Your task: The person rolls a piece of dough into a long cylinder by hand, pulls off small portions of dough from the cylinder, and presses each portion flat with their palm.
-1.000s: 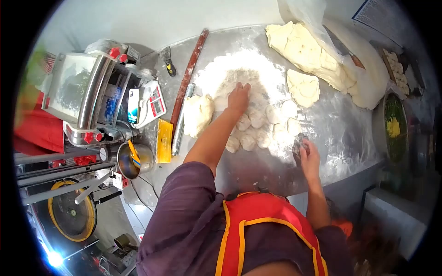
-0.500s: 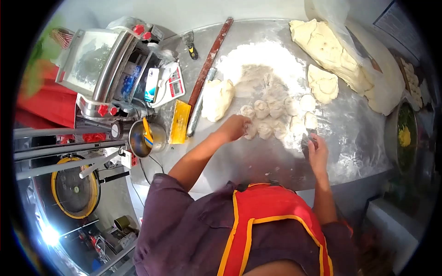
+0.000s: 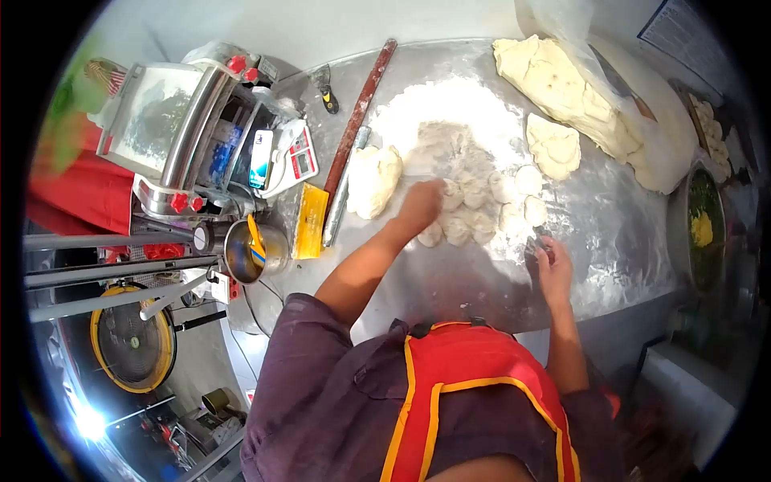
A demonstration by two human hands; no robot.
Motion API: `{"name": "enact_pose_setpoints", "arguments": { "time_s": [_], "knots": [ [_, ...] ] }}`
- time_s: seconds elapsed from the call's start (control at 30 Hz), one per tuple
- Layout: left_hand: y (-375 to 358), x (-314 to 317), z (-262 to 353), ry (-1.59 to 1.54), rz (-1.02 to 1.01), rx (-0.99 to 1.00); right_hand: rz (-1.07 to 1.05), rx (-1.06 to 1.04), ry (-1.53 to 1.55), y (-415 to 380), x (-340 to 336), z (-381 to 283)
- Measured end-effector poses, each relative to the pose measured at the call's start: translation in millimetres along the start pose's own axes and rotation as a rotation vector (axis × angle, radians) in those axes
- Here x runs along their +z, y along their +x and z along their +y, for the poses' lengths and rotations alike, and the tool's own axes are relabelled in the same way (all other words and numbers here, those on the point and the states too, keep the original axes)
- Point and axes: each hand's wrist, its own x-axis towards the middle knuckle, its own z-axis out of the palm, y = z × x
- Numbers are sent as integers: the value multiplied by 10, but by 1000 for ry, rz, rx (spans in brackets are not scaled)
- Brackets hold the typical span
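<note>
Two rows of small floured dough balls point(image 3: 457, 230) lie on the metal table in front of me. Over the left end of the far row is my left hand point(image 3: 423, 204), its fingers curled down on a dough ball that it covers. At the right end of the rows, my right hand point(image 3: 555, 263) grips a dark, flat dough scraper point(image 3: 533, 244), partly hidden by the fingers. To the left of the balls rests a larger dough lump point(image 3: 375, 181). A flatter dough piece point(image 3: 554, 147) lies beyond them on the right.
Loose flour point(image 3: 450, 96) spreads over the metal table point(image 3: 385, 281). Left of the dough are a red-brown rod point(image 3: 361, 112), a metal rolling pin point(image 3: 347, 189), a yellow scraper point(image 3: 311, 221), a scale point(image 3: 299, 153) and a metal pot point(image 3: 277, 249). Big dough point(image 3: 562, 88) lies partly under plastic at back right.
My left hand has moved away from me, from the near row's left end to the far row's left end, uncovering a near dough ball. My right hand stays almost in place.
</note>
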Motion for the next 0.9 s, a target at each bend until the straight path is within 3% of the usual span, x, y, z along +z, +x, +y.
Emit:
{"name": "enact_pose_setpoints", "arguments": {
  "time_s": [0.03,0.1,0.17,0.3,0.47,0.57,0.67,0.83,0.9],
  "knots": [
    [32,95,73,-7,-41,39,5,-4,-6,-5,18,26],
    [100,319,264,13,-321,-52,12,-20,-16,-12,20,28],
    [132,692,291,-65,-354,1,25,-43,-21,-8,23,-23],
    [358,988,788,-136,-276,48,14,-28,-41,44,56,80],
    [752,1427,918,-295,-55,160,27,-14,10,188,106,234],
    [828,1324,859,-298,-113,126,62,-27,-58,306,12,49],
    [577,715,792,-12,-159,17,51,-106,-158,539,-19,201],
    [233,284,107,374,2,62,-157,-351,-310,1150,237,-67],
    [161,233,-12,477,-40,95,-241,-438,-435,1298,371,-59]
  ]
}}
